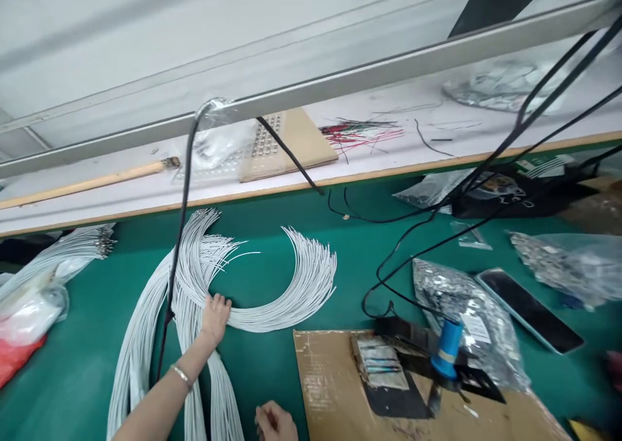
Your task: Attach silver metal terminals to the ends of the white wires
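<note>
I have the left grip [216, 316] closed on white wires [279, 314] curving right toward the back edge of the tabletop [265, 366]; the right grip [276, 423], farther off, I can't read.

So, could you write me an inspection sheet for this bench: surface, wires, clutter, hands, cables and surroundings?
Surface: green tabletop, partly covered by cardboard.
Wires: several bundles of white wires; one curves right.
Clutter: phone beside a silvery bag; blue cylinder nearer the cardboard.
Hands: left hand on the white wires; right hand left of the cardboard, nothing seen in it.
Cables: black cables cross the view at left and right.
Surroundings: shelf behind, bearing a wooden stick and red and green wire scraps.
</note>
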Demonstrator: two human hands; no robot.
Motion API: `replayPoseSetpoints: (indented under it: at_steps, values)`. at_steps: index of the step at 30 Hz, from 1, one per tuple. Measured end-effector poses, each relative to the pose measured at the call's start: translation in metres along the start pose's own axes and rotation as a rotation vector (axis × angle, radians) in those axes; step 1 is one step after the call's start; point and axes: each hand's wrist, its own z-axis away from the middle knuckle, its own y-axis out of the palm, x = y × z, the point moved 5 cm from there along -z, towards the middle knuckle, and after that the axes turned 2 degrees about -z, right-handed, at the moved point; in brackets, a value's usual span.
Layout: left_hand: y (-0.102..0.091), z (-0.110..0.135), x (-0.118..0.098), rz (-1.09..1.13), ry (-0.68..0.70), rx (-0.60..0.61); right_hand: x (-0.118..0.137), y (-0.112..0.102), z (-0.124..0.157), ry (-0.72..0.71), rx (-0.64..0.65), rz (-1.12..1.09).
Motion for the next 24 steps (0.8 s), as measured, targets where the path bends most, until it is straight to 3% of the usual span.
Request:
replayPoseSetpoints:
  at_steps: [4, 8, 11, 15, 17, 19, 22, 24]
  values:
    - [-0.012, -0.007, 0.012, -0.051, 0.074, 0.083, 0.042, 0.008, -0.016, 0.086, 0.185, -0.294]
    - [-0.033, 0.004, 0.028, -0.038, 0.108, 0.094, 0.109, -0.003, -0.038, 0.038, 0.274, -0.709]
    - [-0.043, 0.015, 0.039, 0.015, 0.088, 0.07, 0.161, -0.037, -0.069, -0.081, 0.245, -0.997]
    - [-0.04, 0.021, 0.048, 0.149, 0.014, 0.026, 0.207, -0.103, -0.114, -0.229, 0.07, -1.236]
    - [-0.033, 0.022, 0.05, 0.251, -0.052, -0.006, 0.219, -0.124, -0.124, -0.253, 0.048, -1.272]
    - [-0.023, 0.026, 0.053, 0.379, -0.148, -0.054, 0.227, -0.131, -0.122, -0.249, 0.097, -1.26]
    - [-0.008, 0.041, 0.06, 0.607, -0.371, -0.164, 0.232, -0.119, -0.099, -0.228, 0.202, -1.203]
    - [0.002, 0.058, 0.069, 0.782, -0.593, -0.253, 0.231, -0.105, -0.079, -0.219, 0.251, -1.169]
